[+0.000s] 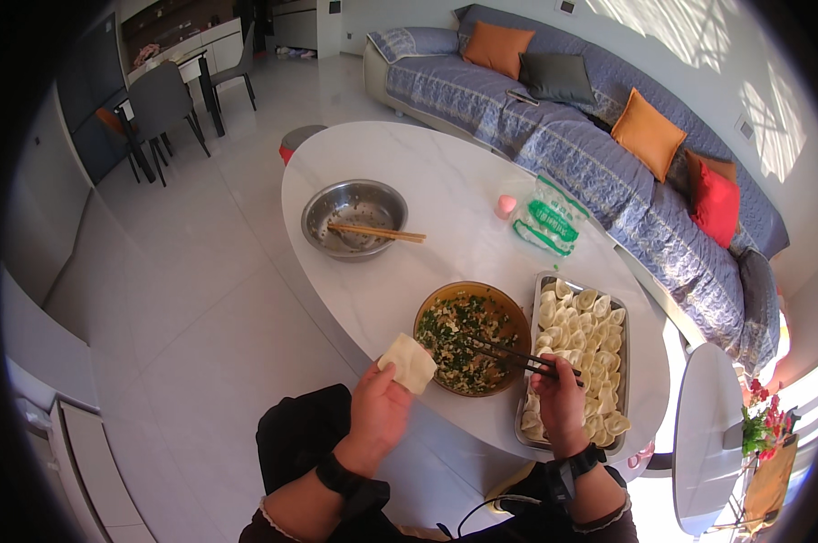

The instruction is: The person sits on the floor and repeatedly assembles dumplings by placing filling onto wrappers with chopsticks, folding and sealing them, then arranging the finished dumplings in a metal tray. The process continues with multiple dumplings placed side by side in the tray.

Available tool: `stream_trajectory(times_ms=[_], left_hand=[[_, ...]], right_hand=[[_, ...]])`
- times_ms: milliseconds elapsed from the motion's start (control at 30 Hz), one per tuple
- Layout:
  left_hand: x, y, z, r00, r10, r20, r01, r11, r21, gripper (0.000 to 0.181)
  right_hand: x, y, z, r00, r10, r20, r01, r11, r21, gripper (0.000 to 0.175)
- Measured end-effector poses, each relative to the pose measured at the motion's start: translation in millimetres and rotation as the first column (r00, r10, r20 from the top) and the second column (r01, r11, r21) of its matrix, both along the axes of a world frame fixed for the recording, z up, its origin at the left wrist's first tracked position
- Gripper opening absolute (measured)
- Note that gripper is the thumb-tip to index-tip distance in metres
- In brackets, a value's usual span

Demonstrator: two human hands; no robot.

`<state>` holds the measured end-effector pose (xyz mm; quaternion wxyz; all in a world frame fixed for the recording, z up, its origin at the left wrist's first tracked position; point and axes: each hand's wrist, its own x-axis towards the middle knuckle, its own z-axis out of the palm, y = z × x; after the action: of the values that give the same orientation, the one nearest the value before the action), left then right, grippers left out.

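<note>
My left hand point(380, 407) holds a square dough wrapper point(409, 363) just off the near edge of the table, thumb on top. Dark chopsticks point(527, 356) are gripped in my right hand point(559, 397), their tips in the filling point(460, 332). That filling, chopped greens with pale bits, lies in an amber-brown bowl point(473, 286). Right of the bowl is a metal tray point(538, 444) crowded with rows of folded dumplings point(585, 353); my right hand is above its near left part.
A steel basin point(354, 252) with wooden chopsticks point(381, 233) across it stands farther back on the oval table point(395, 149). A green-and-clear plastic package point(551, 217) lies beside a small pink object point(505, 206). Beyond is a sofa point(551, 136); a round side table point(704, 441) stands at right.
</note>
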<state>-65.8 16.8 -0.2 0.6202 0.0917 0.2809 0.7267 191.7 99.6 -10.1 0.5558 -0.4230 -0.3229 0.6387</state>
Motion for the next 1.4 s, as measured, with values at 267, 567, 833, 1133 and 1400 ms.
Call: stream_trajectory(times_ms=[267,567,833,1133,1400], left_hand=[[13.4,12.6,4.7,0.994,-0.08,0.068,0.079,0.997,0.016,0.043],[33.4,25.7,17.2,0.955,-0.134,0.264,0.133,0.991,0.021,0.04],[35.4,23.7,17.9,0.954,-0.14,0.264,0.14,0.99,0.021,0.039],[32.1,22.0,11.5,0.943,-0.186,0.276,0.17,0.982,0.082,0.04],[30.8,17.0,10.9,0.952,-0.258,0.166,0.237,0.962,0.137,0.043]], right_hand=[[13.6,-1.6,27.2,0.996,-0.048,-0.076,0.056,0.992,0.114,0.029],[13.5,-35.3,57.9,0.979,-0.023,0.204,-0.055,0.929,0.366,0.027],[19.8,-43.3,59.0,0.98,-0.062,0.19,-0.038,0.878,0.478,0.027],[23.7,-35.8,57.5,0.995,-0.092,0.04,0.069,0.918,0.389,0.025],[28.6,-21.4,48.4,0.986,-0.156,0.059,0.126,0.929,0.348,0.027]])
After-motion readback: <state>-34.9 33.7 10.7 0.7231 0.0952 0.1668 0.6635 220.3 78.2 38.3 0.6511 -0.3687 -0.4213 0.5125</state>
